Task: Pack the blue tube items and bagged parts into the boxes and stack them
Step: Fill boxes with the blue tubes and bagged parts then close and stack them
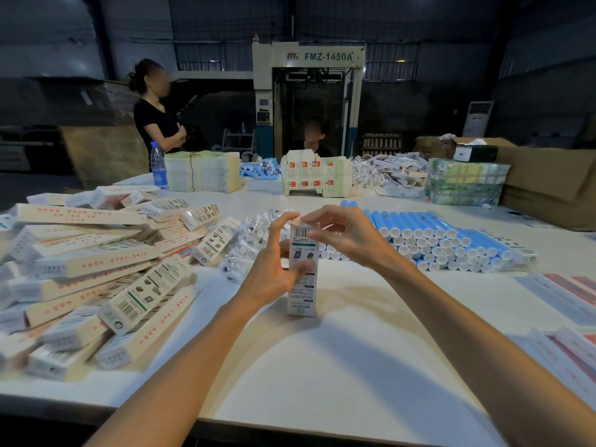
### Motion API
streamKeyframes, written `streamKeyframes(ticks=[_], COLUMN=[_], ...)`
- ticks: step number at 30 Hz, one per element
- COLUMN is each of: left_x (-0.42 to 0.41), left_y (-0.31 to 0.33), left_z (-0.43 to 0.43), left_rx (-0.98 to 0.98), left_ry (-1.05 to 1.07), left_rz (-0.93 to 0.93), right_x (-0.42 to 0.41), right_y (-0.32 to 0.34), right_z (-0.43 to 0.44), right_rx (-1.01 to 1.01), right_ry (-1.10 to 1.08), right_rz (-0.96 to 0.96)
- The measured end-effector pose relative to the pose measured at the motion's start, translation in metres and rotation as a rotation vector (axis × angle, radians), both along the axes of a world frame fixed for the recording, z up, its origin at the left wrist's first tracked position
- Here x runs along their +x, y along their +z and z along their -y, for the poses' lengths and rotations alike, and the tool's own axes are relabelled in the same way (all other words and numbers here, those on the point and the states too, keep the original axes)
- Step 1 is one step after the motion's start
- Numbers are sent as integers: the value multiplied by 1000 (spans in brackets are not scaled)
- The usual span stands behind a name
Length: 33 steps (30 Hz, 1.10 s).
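- The white table (338, 350) spreads before you
- Packed boxes (96, 262) lie heaped on your left, and blue tubes (451, 240) are stacked on your right
- Bagged parts (248, 240) sit just behind your hands
- The upright box (301, 295) stands at the table's centre; your left hand (274, 272) grips its middle and your right hand (345, 237) pinches its top flap

I am looking into a factory packing hall. A tall grey-white industrial machine lettered FMZ-1450A (308, 101) is standing at the back, in front of dark corrugated metal walls (548, 59). A wide white worktable (338, 350) is carrying goods in bulk. Long cream printed cardboard boxes (96, 269) are lying heaped at the left. Blue cylindrical tubes with white caps (435, 240) are lying stacked in rows at the right. Bundles of flat unfolded cartons (203, 171) are sitting at the far edge (big brown corrugated cardboard cases (548, 182) are standing further right).
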State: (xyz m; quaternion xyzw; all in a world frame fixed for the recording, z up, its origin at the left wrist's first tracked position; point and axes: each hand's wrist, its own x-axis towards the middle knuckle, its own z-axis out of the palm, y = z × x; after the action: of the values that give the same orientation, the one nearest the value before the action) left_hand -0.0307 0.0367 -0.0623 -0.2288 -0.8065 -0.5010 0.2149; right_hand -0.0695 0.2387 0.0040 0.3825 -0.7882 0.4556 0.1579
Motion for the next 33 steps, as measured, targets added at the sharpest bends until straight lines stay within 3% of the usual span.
streamKeyframes(ticks=[9, 13, 18, 21, 25, 33], left_x=[-5, -7, -7, -9, -9, -11], left_y=[-3, -2, 11, 12, 11, 10], left_z=[1, -1, -4, -6, -3, -7], left_rx=[58, 104, 406, 472, 457, 384], left_ry=[-16, -53, -35, 16, 31, 117], left_rz=[25, 33, -53, -61, -89, -162], right_x=[-1, 0, 5, 7, 9, 10], right_y=[-15, -20, -22, -24, -30, -38], right_z=[8, 13, 14, 12, 14, 23], right_rx=[-270, -284, -318, -349, -420, -372], right_ry=[126, 88, 89, 120, 114, -45], right_rz=[107, 75, 60, 95, 142, -31])
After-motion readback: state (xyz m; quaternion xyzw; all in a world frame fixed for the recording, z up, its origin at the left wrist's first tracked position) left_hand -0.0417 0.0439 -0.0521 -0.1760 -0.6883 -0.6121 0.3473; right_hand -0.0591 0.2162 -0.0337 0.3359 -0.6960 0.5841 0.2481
